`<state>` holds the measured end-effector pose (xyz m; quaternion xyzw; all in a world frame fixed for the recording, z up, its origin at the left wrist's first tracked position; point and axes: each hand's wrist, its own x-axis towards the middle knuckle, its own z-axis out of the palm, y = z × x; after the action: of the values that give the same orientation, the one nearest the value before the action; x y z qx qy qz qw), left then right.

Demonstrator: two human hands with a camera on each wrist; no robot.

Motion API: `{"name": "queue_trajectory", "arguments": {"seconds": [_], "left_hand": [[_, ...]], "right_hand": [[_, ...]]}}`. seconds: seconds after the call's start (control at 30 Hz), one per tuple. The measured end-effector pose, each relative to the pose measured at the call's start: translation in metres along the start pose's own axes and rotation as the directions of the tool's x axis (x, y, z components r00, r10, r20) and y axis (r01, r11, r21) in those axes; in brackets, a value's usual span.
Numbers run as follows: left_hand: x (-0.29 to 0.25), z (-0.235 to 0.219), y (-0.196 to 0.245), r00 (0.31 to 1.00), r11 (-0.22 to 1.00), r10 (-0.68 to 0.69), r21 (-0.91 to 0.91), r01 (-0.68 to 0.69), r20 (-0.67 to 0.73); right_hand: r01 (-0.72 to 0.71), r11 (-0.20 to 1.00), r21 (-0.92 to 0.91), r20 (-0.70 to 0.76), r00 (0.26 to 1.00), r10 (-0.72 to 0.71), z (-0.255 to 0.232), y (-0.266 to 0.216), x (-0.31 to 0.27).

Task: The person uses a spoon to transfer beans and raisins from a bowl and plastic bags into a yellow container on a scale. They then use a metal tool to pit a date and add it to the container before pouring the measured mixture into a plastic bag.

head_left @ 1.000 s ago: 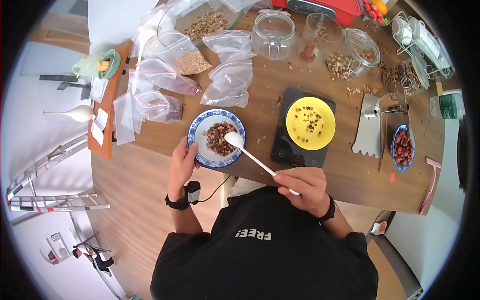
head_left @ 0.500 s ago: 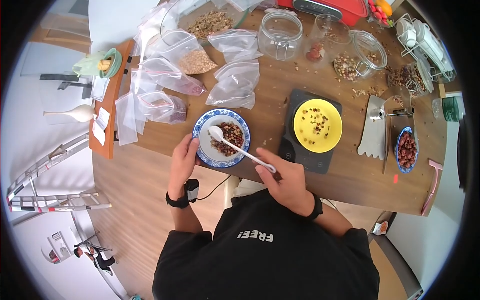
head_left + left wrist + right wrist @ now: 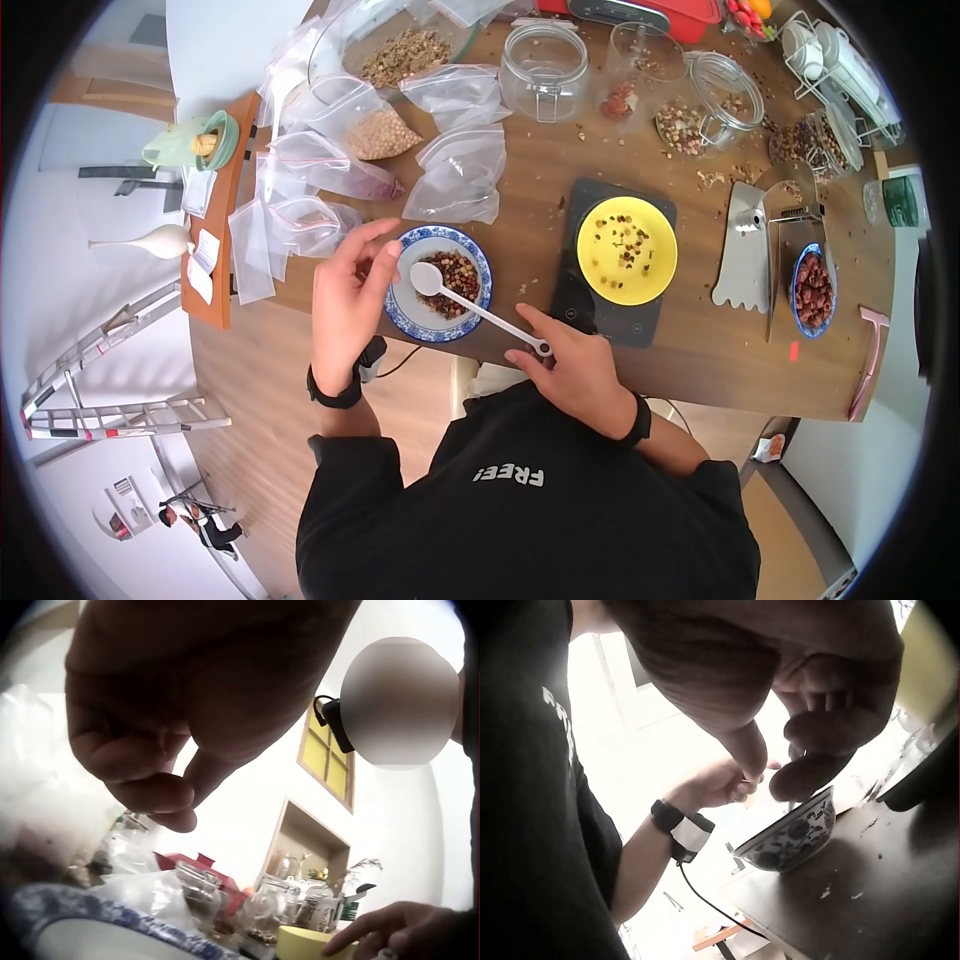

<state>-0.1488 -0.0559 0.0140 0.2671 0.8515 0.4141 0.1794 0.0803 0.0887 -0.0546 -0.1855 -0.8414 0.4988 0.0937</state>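
Observation:
A white spoon [image 3: 480, 310] lies across the blue-rimmed bowl [image 3: 486, 268], its head over the mixed beans and grains [image 3: 455, 272]. Its handle end sits between the spread thumb and index finger of my right hand [image 3: 585, 375]; the fingers are not closed round it. My left hand [image 3: 350, 295] is raised at the bowl's left rim, loosely bent and holding nothing. In the right wrist view the patterned bowl [image 3: 791, 840] stands beneath my right hand [image 3: 780, 690]. The left wrist view shows my left hand [image 3: 187, 697] above the bowl's rim [image 3: 112, 911].
Right of the bowl, a yellow dish [image 3: 627, 250] with scattered beans sits on a black scale [image 3: 600, 322]. Plastic bags [image 3: 455, 170] and glass jars [image 3: 543, 75] stand behind. Farther right are a metal scraper [image 3: 742, 250] and a bowl of red dried fruit [image 3: 812, 290].
My left hand has let go of the bowl's rim and lifted up and to the left. My right hand has loosened its grip on the spoon, which has settled lower into the bowl.

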Motion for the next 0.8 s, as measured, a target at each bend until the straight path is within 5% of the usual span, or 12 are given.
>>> {"name": "queue_trajectory", "arguments": {"seconds": [0.23,0.4,0.5,0.57,0.8], "left_hand": [[0.041,0.006,0.069,0.984,0.979,0.159,0.119,-0.167,0.076],[0.094,0.017,0.099,0.957,0.925,0.256,0.251,-0.284,0.137],[0.143,0.03,0.094,0.931,0.775,0.314,0.515,-0.366,0.189],[0.171,0.041,0.069,0.872,0.53,0.445,0.724,-0.441,0.205],[0.193,0.047,0.058,0.907,0.407,0.349,0.833,-0.374,0.236]], "right_hand": [[0.086,0.996,-0.031,-0.045,0.995,-0.087,-0.004,0.004,-0.011],[0.068,0.962,-0.264,-0.176,0.977,-0.117,-0.024,-0.004,-0.039],[0.141,0.965,-0.223,-0.226,0.955,-0.192,-0.049,0.001,-0.067],[0.205,0.96,-0.189,-0.272,0.929,-0.252,-0.059,0.002,-0.071],[0.203,0.958,-0.203,-0.375,0.888,-0.268,-0.071,0.016,-0.075]]}}
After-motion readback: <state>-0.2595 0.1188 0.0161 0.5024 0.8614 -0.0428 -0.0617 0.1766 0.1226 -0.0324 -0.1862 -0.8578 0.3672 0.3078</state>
